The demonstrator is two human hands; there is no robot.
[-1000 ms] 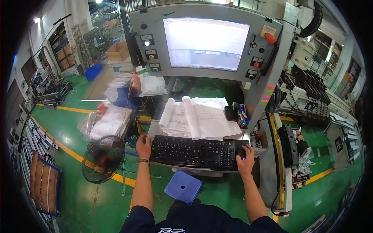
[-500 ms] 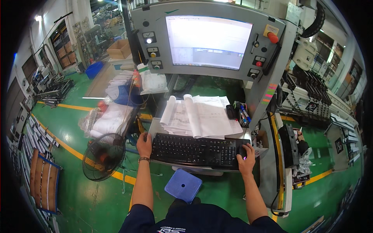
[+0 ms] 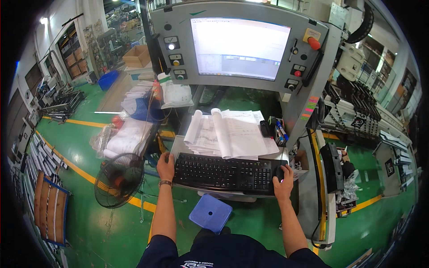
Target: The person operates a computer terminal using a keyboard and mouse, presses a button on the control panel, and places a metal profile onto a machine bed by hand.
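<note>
Black plastic keyboard [image 3: 225, 172] lies flat on the grey counter [image 3: 187, 144], unmoved over the last second. Left hand [image 3: 166, 165] stays at its left end, fingers loosely spread; right hand [image 3: 283, 182] still cups a dark mouse [image 3: 279, 171]. Beyond, white curled drawings [image 3: 230, 134] and the lit monitor [image 3: 240, 47].

A bright white rectangular screen [image 3: 240, 47] glows in its grey console above both hands; a brown cardboard box [image 3: 137, 56] (open-topped) sits far beyond the left hand [image 3: 166, 166].
</note>
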